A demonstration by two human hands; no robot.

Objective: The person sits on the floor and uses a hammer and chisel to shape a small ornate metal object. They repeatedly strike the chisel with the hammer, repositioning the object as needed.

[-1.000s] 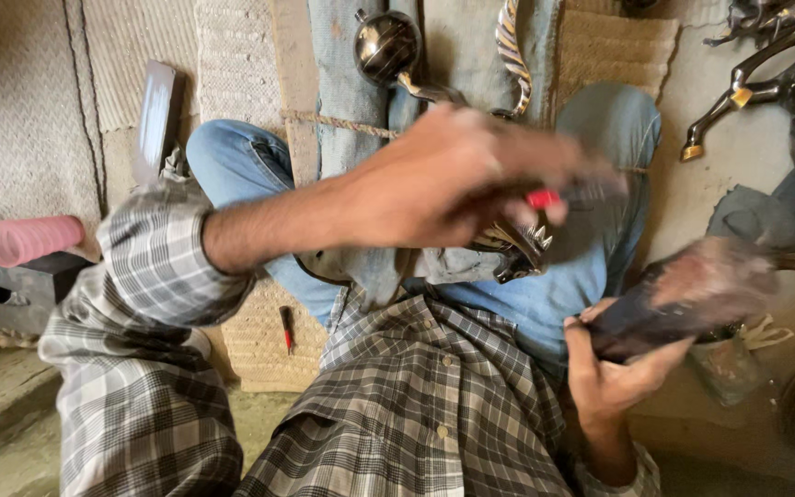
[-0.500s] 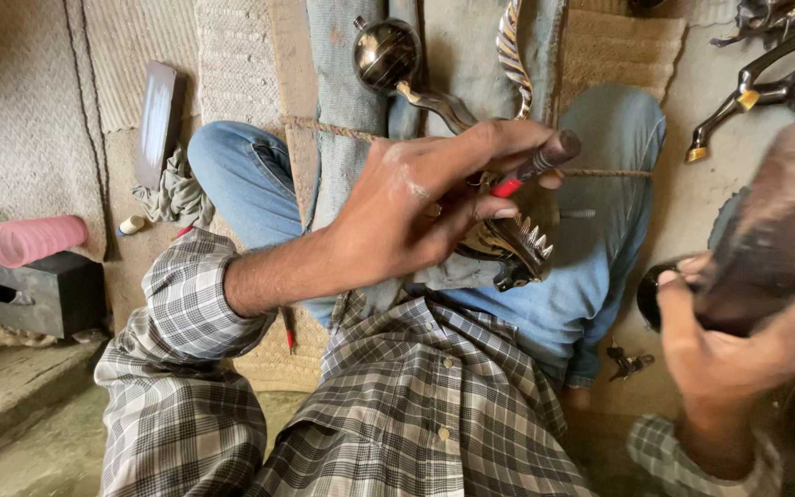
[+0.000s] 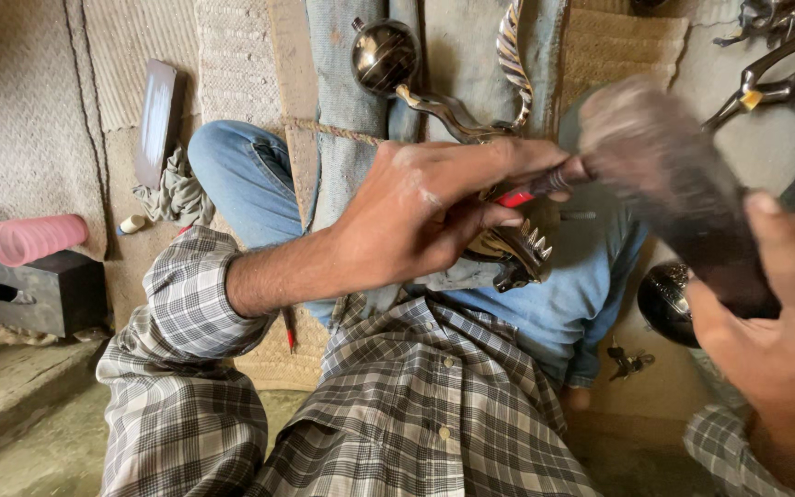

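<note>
My left hand (image 3: 425, 216) grips a thin tool with a red handle (image 3: 517, 197) and dark metal tip, pressed down toward an ornate shiny metal piece (image 3: 508, 241) with a toothed edge that lies on my lap. That piece runs up to a round metal ball (image 3: 384, 55) and a twisted stem (image 3: 512, 55). My right hand (image 3: 779, 340) is raised at the right and holds a dark wooden mallet (image 3: 669, 179), blurred, its head just beside the tool's top end. I sit cross-legged in blue jeans and a checked shirt.
A pink cylinder (image 3: 34, 237) rests on a black block (image 3: 43, 293) at the left. A flat dark file (image 3: 155, 120) and a rag (image 3: 175, 195) lie on the mat. Shiny metal parts (image 3: 775, 64) sit at the upper right, a dark round bowl (image 3: 669, 304) by my right knee.
My right hand has lifted the mallet from low by my knee up and left toward the tool's top. My left hand has steadied the tool on the metal piece.
</note>
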